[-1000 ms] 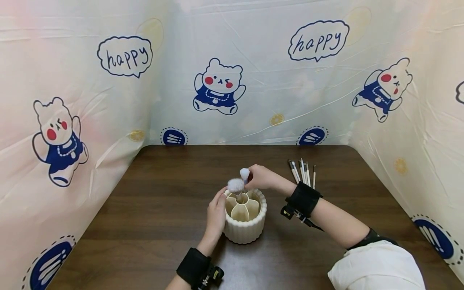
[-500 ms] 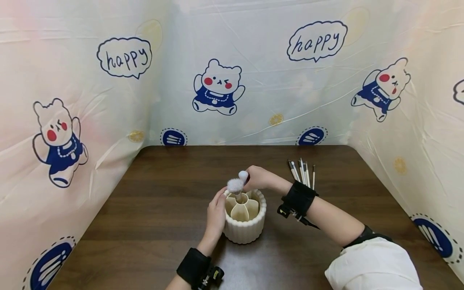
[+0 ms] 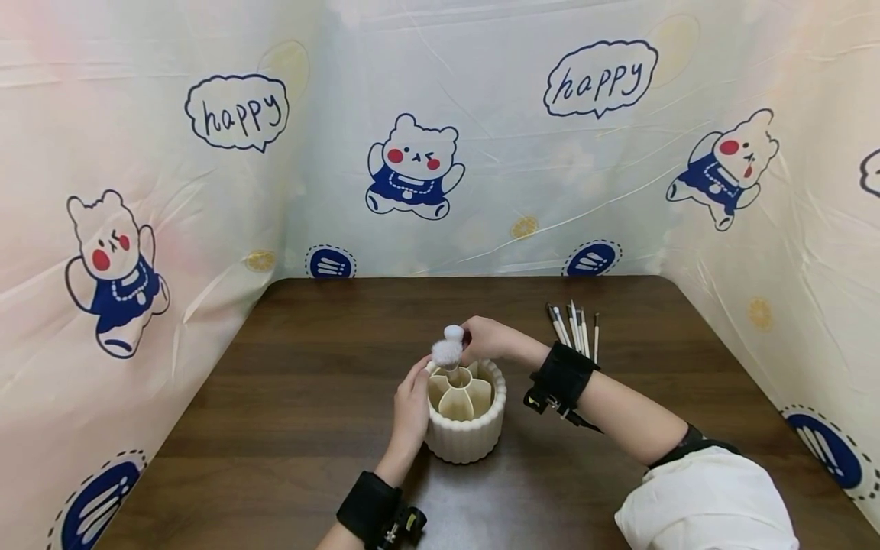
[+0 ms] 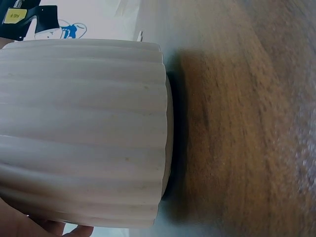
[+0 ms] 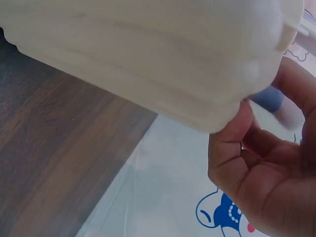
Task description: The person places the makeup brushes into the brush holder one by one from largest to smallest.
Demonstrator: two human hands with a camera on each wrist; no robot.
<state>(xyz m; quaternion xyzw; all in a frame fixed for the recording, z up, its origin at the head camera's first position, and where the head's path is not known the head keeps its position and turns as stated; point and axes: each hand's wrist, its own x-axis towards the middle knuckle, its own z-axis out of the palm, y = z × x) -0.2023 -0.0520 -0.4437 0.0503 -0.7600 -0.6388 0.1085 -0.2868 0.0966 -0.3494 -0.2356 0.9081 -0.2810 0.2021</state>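
A cream, ribbed brush holder with petal-shaped compartments stands upright on the table. My left hand grips its left side; in the left wrist view fingers curl against the ribbed wall. A fluffy makeup brush stands up from the holder near its centre. Behind it, my right hand pinches a second makeup brush with a small white head, above the far rim. In the right wrist view, the right fingers are at the holder's rim, with a blurred grey-blue part of the brush between them. The brush's lower end is hidden.
Several slim brushes lie at the back right of the dark wooden table, partly behind the right wrist. A printed curtain closes off the back and both sides.
My right hand has shifted slightly left, bringing the small white-headed brush left, behind the fluffy one. The left hand and the holder have stayed in place.
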